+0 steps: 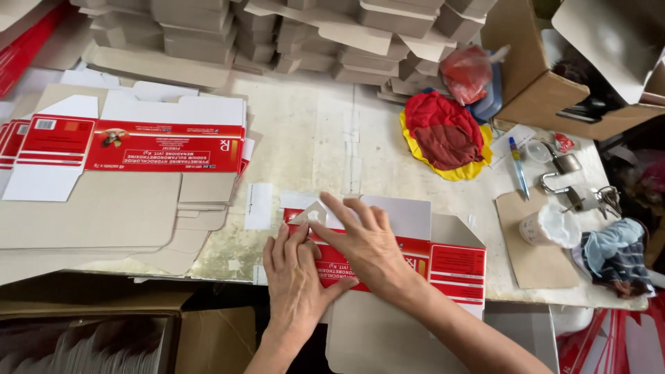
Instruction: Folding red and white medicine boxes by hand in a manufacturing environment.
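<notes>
A flat red and white carton blank lies at the near edge of the table, printed side up. My left hand presses on its left part, fingers together near a small folded flap. My right hand lies across the blank with fingers spread, fingertips on the same flap. Neither hand grips anything; both press flat on the card.
A stack of unfolded red and white blanks lies at the left. Folded grey cartons pile up at the back. A red and yellow cloth, pen, padlock, cup and open box sit at the right.
</notes>
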